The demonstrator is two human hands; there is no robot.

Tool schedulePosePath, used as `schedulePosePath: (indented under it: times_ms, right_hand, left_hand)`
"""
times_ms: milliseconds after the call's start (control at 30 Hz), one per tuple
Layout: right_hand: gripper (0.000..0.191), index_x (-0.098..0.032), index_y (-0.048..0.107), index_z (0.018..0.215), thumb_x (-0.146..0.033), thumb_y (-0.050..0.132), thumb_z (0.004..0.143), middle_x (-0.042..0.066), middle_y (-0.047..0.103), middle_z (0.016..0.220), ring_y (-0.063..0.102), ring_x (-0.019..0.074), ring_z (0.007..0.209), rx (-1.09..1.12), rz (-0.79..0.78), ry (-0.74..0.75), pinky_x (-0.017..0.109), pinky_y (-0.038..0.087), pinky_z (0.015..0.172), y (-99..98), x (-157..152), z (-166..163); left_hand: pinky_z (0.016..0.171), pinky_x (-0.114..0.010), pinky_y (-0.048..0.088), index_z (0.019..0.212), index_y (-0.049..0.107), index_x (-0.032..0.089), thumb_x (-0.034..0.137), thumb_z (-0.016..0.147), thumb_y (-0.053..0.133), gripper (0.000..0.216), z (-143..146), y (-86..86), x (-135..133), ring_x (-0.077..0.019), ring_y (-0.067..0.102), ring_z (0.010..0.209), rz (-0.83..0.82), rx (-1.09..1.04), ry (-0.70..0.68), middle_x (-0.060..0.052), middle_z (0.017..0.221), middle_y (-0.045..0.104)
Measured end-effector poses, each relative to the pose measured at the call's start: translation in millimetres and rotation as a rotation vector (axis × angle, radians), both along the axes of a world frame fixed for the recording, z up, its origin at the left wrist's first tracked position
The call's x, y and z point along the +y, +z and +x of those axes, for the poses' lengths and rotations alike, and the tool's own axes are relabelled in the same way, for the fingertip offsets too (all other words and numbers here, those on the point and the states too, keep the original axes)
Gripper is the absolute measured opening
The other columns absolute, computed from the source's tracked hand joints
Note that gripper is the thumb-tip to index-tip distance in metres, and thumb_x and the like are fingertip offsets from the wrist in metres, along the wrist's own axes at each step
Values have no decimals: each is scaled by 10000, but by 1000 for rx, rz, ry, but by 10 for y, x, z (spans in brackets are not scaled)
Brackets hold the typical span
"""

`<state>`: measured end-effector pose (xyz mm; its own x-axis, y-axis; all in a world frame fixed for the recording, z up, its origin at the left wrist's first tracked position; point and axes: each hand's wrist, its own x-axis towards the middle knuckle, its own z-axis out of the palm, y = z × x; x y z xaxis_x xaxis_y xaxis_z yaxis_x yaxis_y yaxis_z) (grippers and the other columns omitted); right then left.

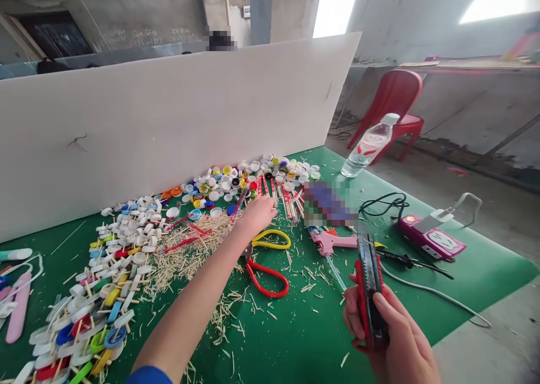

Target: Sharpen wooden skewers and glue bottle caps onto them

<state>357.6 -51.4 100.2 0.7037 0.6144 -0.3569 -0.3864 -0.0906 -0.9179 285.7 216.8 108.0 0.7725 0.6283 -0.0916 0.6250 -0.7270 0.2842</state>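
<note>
My right hand is closed around a red and black utility knife, its blade end pointing up and away from me. My left hand reaches forward to the thin red-and-white wrapped sticks; its fingers are mostly hidden, so I cannot tell whether they grip one. Scissors with one yellow and one red handle lie just below that hand. To its left spreads a heap of short wooden slivers with torn red-and-clear wrappers on top. Between my hands rests a pink glue gun.
Many bottle caps, several with sticks through them, line the left and back of the green table. A white board stands behind. At right are a water bottle, a purple power strip and cables; beyond, a red chair.
</note>
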Motion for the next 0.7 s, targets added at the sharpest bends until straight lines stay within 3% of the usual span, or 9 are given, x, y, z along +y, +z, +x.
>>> schedulePosePath:
  times_ms: [167,300,567,700]
  right_hand:
    - [411,-236,590,927,-597,655,742,3,559,730,429,128,567,-34,-52,-58,228,365,431,-33,-41,60]
    - [453,-242,599,965,-613,673,714,9,582,756,445,130,582,-10,-103,-97,216,358,428,-78,-50,97]
    - [451,-226,607,870,-643,662,707,9,568,683,438,129,566,-40,-141,-73,213,344,422,-108,-48,113]
    - [528,-243,627,966,-668,690,660,13,606,728,456,131,587,-2,-187,-122,202,350,426,-124,-60,120]
  left_hand:
    - [877,-348,469,1019,611,126,322,937,505,237,277,-200,-23,-261,572,1096,-74,34,-35,-130,1144,641]
    - [910,-380,465,1063,586,98,407,921,542,343,354,-332,-48,-301,532,1160,-20,-25,-3,-164,1193,612]
    - [926,-384,469,1082,580,101,396,912,570,340,395,-378,-7,-296,523,1167,-24,-37,6,-155,1224,595]
    - [935,-381,469,1097,595,111,333,935,531,282,370,-407,-13,-288,521,1176,19,-15,8,-138,1205,611]
